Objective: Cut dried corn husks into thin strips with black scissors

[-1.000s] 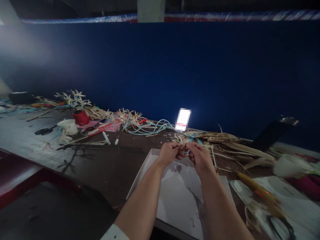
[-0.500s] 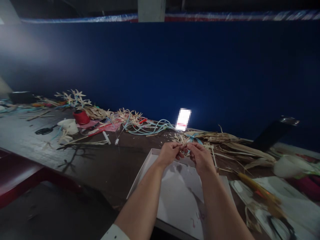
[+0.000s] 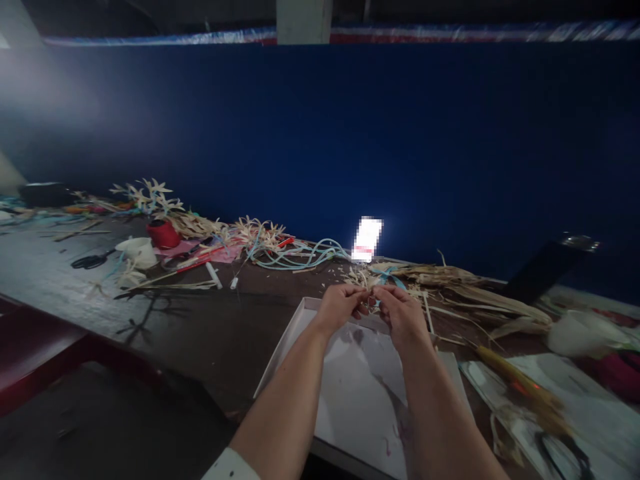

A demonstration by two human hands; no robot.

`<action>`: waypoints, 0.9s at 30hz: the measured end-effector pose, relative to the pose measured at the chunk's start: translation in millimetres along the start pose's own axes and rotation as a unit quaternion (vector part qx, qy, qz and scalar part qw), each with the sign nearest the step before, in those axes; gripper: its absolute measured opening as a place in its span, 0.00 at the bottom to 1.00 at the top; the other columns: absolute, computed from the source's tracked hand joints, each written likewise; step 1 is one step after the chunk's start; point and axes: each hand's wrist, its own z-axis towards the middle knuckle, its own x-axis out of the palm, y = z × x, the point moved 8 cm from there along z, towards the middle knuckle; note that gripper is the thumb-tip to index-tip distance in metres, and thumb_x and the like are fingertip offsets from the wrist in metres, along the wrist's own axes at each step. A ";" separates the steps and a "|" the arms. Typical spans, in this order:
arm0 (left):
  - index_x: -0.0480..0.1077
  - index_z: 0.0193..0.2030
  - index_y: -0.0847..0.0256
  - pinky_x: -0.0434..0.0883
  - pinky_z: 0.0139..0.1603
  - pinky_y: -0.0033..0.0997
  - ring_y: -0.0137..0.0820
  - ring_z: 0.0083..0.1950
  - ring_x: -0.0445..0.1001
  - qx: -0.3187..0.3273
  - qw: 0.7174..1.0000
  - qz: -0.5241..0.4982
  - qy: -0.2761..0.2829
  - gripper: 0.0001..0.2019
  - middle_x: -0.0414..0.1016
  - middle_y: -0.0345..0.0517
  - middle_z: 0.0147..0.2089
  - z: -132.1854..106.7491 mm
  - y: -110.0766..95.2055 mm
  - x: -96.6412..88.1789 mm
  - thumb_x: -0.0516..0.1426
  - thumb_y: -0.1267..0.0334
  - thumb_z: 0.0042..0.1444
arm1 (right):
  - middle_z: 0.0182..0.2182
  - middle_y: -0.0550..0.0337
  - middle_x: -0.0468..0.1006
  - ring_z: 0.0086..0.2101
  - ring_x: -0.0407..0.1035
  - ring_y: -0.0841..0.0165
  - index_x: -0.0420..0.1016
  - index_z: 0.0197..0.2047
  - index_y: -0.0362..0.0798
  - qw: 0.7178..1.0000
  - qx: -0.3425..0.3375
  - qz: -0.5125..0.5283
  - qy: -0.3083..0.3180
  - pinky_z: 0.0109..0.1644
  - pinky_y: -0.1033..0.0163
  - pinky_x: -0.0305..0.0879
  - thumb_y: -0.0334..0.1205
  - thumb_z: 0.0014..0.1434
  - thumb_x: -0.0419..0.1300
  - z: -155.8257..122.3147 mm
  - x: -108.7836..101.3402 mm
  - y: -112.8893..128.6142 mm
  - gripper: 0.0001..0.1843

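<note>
Close together above the far edge of a shallow white box (image 3: 345, 393), my left hand (image 3: 345, 303) and my right hand (image 3: 397, 307) meet fingertip to fingertip. Each is closed in a pinch. Whatever lies between the fingers is small and mostly hidden, so I cannot make it out. Just beyond the fingertips, pale dry strips (image 3: 363, 275) and a light-blue ribbon (image 3: 391, 275) show on the dark table. Dried corn husks (image 3: 450, 275) stretch away to the right of my right hand.
At the left lie pale husk flowers (image 3: 260, 233), light-blue stems (image 3: 320, 252), a red thread spool (image 3: 163, 233), a white cup (image 3: 137, 252) and black scissors (image 3: 93, 260). A bright blurred screen (image 3: 367, 239) stands behind. To the right are a yellow tool (image 3: 520, 380) and papers (image 3: 590, 387).
Almost nothing differs. Both hands stay pinched together in the same place, with only a very slight shift of the fingers.
</note>
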 end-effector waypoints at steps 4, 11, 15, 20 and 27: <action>0.74 0.30 0.67 0.64 0.20 0.20 0.21 0.21 0.67 -0.004 1.000 -0.006 0.005 0.14 0.73 0.43 0.25 -0.3 -0.4 1.5 0.58 0.55 0.47 | 0.13 0.68 0.65 0.15 0.49 0.77 0.75 0.27 0.47 0.999 -0.035 -0.028 -0.020 0.18 0.69 0.42 0.43 0.41 0.65 0.4 -3.3 3.7 0.10; 0.74 0.29 0.67 0.64 0.21 0.19 0.21 0.21 0.67 -0.012 1.000 -0.020 0.000 0.11 0.72 0.43 0.23 0.9 1.3 1.8 0.58 0.58 0.47 | 0.13 0.67 0.65 0.15 0.50 0.77 0.75 0.27 0.46 0.997 -0.052 -0.047 -0.029 0.18 0.69 0.45 0.45 0.41 0.65 0.0 -3.6 6.5 0.12; 0.74 0.30 0.67 0.65 0.22 0.20 0.22 0.23 0.68 -0.017 0.999 -0.028 -0.006 0.10 0.73 0.44 0.25 0.1 0.9 1.2 0.59 0.60 0.46 | 0.12 0.69 0.62 0.14 0.49 0.78 0.75 0.28 0.46 0.999 -0.030 -0.021 -0.025 0.17 0.69 0.42 0.46 0.39 0.66 0.2 -2.4 1.8 0.14; 0.73 0.31 0.67 0.66 0.22 0.19 0.22 0.23 0.69 -0.013 0.999 -0.040 -0.007 0.10 0.74 0.44 0.27 -0.5 -0.5 0.8 0.60 0.61 0.46 | 0.13 0.68 0.63 0.14 0.49 0.78 0.74 0.27 0.45 1.000 0.002 0.012 -0.001 0.16 0.69 0.41 0.46 0.38 0.67 0.1 2.1 -1.7 0.14; 0.68 0.32 0.67 0.66 0.20 0.20 0.23 0.22 0.71 -0.020 0.997 -0.059 -0.044 0.09 0.73 0.43 0.26 2.0 4.3 -6.0 0.60 0.66 0.45 | 0.12 0.70 0.61 0.14 0.47 0.79 0.73 0.26 0.46 0.999 0.019 0.035 0.014 0.17 0.70 0.40 0.45 0.39 0.66 -1.3 4.8 -2.9 0.13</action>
